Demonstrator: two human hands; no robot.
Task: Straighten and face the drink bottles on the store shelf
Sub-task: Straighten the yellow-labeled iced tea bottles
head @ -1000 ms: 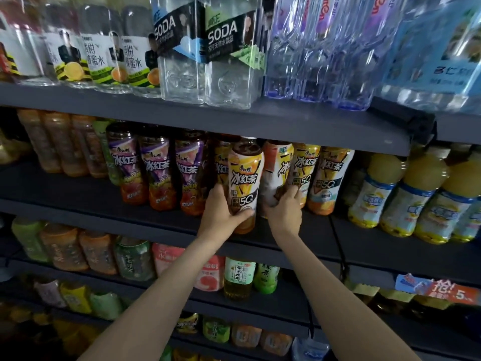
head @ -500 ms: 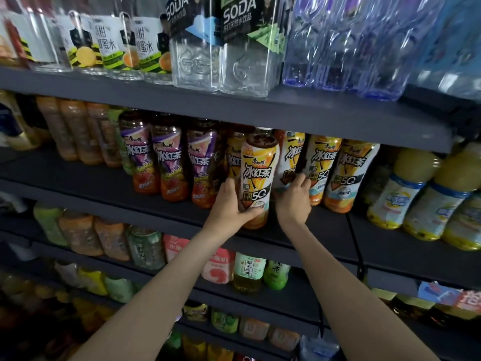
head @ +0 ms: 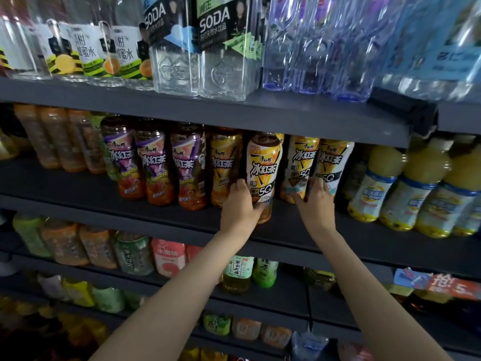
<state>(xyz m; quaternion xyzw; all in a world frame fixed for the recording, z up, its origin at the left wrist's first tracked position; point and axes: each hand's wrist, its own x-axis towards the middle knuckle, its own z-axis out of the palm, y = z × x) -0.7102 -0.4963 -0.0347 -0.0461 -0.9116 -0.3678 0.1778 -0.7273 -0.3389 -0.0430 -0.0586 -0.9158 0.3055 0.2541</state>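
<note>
Here, hands (head: 276, 204) gripping tea bottles (head: 263, 173)

Shelf above hides the iced tea bottles' (head: 263, 173) caps; lowest-shelf bottles (head: 78, 332) blur.

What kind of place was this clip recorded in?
Most likely a shop's drinks aisle: tiered dark shelves packed with rows of labelled iced tea bottles, soda water bottles above, and a promotional price tag clipped to a lower shelf edge.

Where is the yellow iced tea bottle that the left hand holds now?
The yellow iced tea bottle stands mid-frame on the second shelf, forward of its row, gripped low by the left hand.
</note>
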